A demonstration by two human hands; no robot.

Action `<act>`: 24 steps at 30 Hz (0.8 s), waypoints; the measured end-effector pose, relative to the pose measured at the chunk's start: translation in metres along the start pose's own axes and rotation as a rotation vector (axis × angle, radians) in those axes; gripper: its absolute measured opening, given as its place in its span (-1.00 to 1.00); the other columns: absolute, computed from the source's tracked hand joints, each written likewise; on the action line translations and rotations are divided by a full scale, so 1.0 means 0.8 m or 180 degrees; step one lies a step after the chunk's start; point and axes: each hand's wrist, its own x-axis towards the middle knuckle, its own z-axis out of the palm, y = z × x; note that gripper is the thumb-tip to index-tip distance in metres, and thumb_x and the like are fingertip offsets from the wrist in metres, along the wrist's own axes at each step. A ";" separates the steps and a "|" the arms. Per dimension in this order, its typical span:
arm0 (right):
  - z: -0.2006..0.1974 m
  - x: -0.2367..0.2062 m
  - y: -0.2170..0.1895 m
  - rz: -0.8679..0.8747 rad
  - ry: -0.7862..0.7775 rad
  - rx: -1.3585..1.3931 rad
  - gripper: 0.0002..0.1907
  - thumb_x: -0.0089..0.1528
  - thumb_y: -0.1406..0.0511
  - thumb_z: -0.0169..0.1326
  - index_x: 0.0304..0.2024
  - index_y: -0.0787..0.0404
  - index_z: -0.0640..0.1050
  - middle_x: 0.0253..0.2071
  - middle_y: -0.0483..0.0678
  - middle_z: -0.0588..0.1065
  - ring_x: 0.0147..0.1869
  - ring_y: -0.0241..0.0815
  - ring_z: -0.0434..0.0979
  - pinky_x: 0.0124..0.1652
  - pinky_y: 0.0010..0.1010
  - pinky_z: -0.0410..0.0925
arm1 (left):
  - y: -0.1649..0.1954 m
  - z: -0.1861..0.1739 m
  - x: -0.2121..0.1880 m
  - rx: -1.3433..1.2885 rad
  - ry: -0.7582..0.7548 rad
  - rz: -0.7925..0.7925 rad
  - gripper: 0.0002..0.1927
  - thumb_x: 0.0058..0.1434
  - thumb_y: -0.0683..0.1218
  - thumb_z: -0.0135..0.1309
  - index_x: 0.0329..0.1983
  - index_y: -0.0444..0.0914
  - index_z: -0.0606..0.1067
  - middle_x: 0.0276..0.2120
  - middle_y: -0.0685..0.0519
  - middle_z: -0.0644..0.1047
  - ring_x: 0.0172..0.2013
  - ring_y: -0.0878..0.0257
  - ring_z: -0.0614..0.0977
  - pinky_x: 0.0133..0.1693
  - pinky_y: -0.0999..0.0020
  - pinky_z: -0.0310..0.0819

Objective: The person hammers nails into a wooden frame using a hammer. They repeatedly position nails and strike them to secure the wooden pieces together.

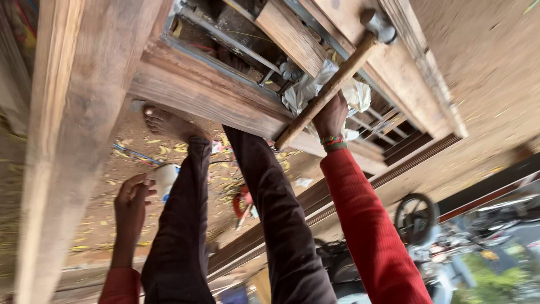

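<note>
Hammer (332, 84) in closed right hand (331, 117)

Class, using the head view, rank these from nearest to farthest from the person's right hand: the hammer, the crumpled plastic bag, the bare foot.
1. Hammer: gripped in the right hand.
2. Crumpled plastic bag: just beside the hand, on the wooden frame.
3. Bare foot: far left, on the ground.

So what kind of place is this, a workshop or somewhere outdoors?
Most likely an open-air carpentry spot. The right hand holds a wooden-handled hammer over a big timber frame, the dirt ground is littered with scraps, and a parked motorbike stands nearby.
</note>
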 end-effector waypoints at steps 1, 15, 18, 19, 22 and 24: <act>0.001 -0.002 -0.004 0.0010 0.0051 0.0064 -0.76 0.14 0.36 0.26 -0.17 0.27 0.52 -0.23 0.16 0.54 -0.22 0.26 0.59 -0.26 -0.02 0.45 | 0.010 -0.001 -0.006 0.0048 -0.0004 0.0026 -0.58 0.39 0.04 0.03 0.22 -0.23 0.45 -0.06 -0.02 0.64 -0.13 0.20 0.67 -0.15 0.31 0.47; -0.042 -0.023 0.019 0.0555 0.0197 0.1531 -0.87 0.31 0.42 0.26 -0.09 0.34 0.65 -0.18 0.06 0.65 -0.23 -0.22 0.71 -0.23 -0.45 0.58 | 0.180 0.039 -0.087 0.0852 -0.0151 0.0396 -0.64 0.39 0.02 0.07 0.17 -0.24 0.48 -0.10 -0.01 0.65 -0.10 0.25 0.66 -0.12 0.36 0.49; -0.050 -0.040 0.024 0.1461 0.0406 0.2133 -0.84 0.29 0.39 0.27 -0.10 0.35 0.67 -0.25 0.04 0.66 -0.29 -0.27 0.69 -0.34 -0.51 0.53 | 0.216 0.071 -0.100 0.0982 -0.0251 0.0942 -0.67 0.41 0.00 0.08 0.16 -0.25 0.48 -0.09 -0.02 0.65 -0.06 0.26 0.67 -0.05 0.37 0.53; -0.053 -0.046 0.026 0.1851 0.0468 0.2434 -0.83 0.28 0.38 0.27 -0.10 0.35 0.67 -0.27 0.03 0.66 -0.30 -0.28 0.67 -0.38 -0.52 0.50 | 0.227 0.086 -0.105 0.1033 -0.0262 0.1109 -0.67 0.41 -0.02 0.08 0.15 -0.25 0.48 -0.08 -0.03 0.64 -0.06 0.25 0.66 -0.05 0.36 0.53; -0.061 -0.061 0.031 0.1730 0.0411 0.2768 -0.84 0.32 0.36 0.26 -0.10 0.34 0.66 -0.29 0.00 0.65 -0.32 -0.30 0.67 -0.39 -0.53 0.52 | 0.254 0.142 -0.113 0.1407 -0.0309 0.1602 -0.70 0.38 -0.03 0.13 0.11 -0.26 0.52 -0.11 -0.05 0.66 -0.12 0.23 0.68 -0.09 0.32 0.54; -0.065 -0.068 0.032 0.1851 0.0479 0.3030 -0.86 0.30 0.36 0.25 -0.13 0.31 0.65 -0.29 -0.01 0.65 -0.32 -0.29 0.69 -0.40 -0.50 0.56 | 0.269 0.186 -0.114 0.0988 -0.0751 0.1539 -0.69 0.36 0.00 0.12 0.08 -0.23 0.52 -0.17 0.00 0.66 -0.17 0.26 0.71 -0.13 0.34 0.63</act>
